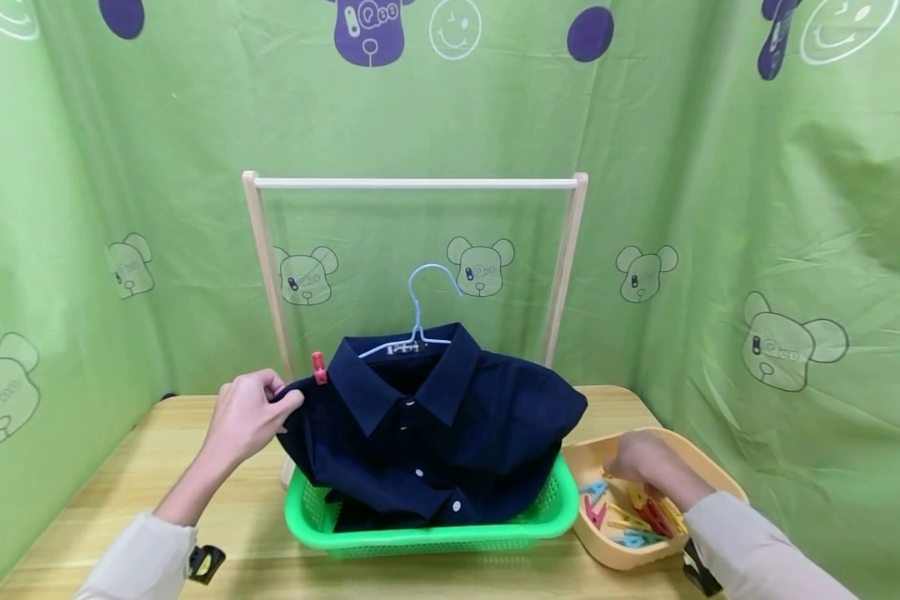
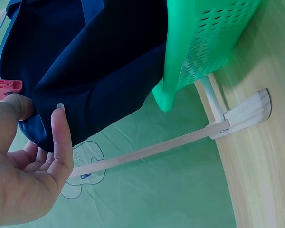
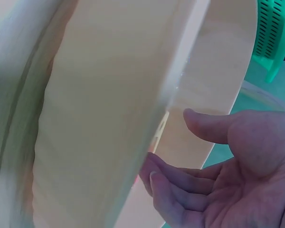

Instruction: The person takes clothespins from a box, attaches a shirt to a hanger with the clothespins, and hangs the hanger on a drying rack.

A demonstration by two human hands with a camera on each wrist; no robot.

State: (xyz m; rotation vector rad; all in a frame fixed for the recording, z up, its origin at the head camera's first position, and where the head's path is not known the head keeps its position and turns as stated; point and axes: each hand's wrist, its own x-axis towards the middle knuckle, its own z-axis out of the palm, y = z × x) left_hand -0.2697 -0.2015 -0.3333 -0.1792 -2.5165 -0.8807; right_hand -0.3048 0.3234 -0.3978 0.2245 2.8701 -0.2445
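Observation:
A dark navy collared shirt [image 1: 495, 417] lies over a green basket [image 1: 450, 537] on a light blue wire hanger [image 1: 417, 312]. A red clothespin [image 1: 319, 367] is clipped at its shoulder, on the left. Just beside that clothespin my left hand [image 1: 249, 414] pinches the shirt's cloth between thumb and fingers, as the left wrist view also shows. My right hand [image 1: 648, 462] is down in an orange bin [image 1: 708, 467] among several clothespins [image 1: 630, 521]. In the right wrist view its thumb stands apart from the fingers; the bin's wall hides part of the fingertips.
Behind the basket stands a wooden rack with a white crossbar [image 1: 420, 183]. The wooden tabletop [image 1: 157, 467] carries everything. A green patterned curtain [image 1: 180, 125] encloses the table at the back and both sides.

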